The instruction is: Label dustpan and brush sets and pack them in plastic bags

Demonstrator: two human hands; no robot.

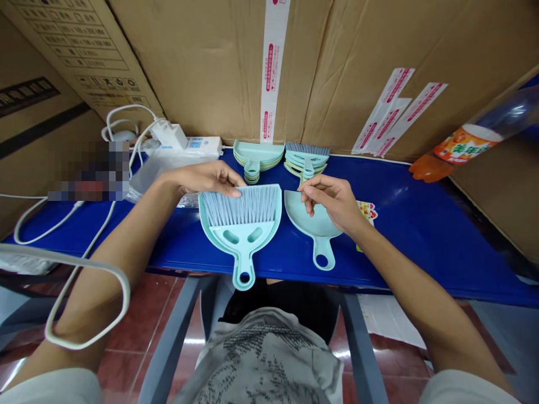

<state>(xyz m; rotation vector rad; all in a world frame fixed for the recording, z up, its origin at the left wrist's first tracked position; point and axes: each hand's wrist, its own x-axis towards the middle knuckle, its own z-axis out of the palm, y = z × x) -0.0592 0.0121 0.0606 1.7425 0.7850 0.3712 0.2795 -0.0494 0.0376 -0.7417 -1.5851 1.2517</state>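
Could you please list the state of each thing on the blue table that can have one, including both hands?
Left hand: open, fingertips on the brush bristles.
Right hand: fingers curled, resting on the empty dustpan.
Brush: lying nested in the dustpan, bristles away from the person.
Empty dustpan: flat, handle toward the person.
Stack of dustpans: nested.
Stack of brushes: piled.
Bottle: lying down.
Power strip: charger plugged in.

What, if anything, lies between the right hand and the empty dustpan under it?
Nothing visible. The right hand hovers over or rests on the empty dustpan, partly covering its right side. The left hand touches the brush nested in the other dustpan.
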